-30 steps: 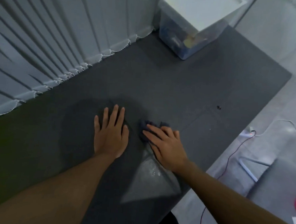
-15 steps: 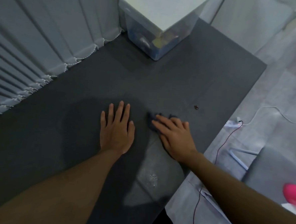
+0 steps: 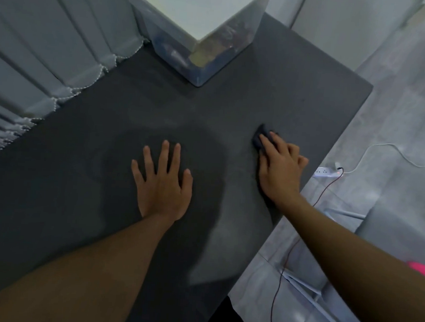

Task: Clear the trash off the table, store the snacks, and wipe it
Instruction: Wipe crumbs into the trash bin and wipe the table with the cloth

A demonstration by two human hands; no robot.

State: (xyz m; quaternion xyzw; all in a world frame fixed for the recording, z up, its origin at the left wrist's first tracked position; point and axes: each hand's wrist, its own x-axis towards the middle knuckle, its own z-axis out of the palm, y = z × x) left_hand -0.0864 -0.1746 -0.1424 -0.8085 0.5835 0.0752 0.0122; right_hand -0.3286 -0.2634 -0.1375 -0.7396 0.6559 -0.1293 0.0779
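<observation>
The dark grey table [image 3: 81, 177] fills the view. My left hand [image 3: 163, 182] lies flat on its middle with the fingers spread. My right hand [image 3: 280, 172] presses a small dark blue cloth [image 3: 259, 137] onto the table close to the right edge; only the cloth's far corner shows past my fingers. At the table's far end stands a clear storage box [image 3: 212, 58] with a white lid [image 3: 198, 8], and snack packs show dimly through its wall.
A pleated grey curtain [image 3: 39, 50] runs along the table's left side. On the floor to the right lie a white power strip [image 3: 326, 171] with cables, a grey seat [image 3: 401, 234] and something pink [image 3: 423, 269].
My right hand has slid the cloth to the right, away from my left hand and toward the table's right edge. The left hand stays flat in place. The camera has tilted.
</observation>
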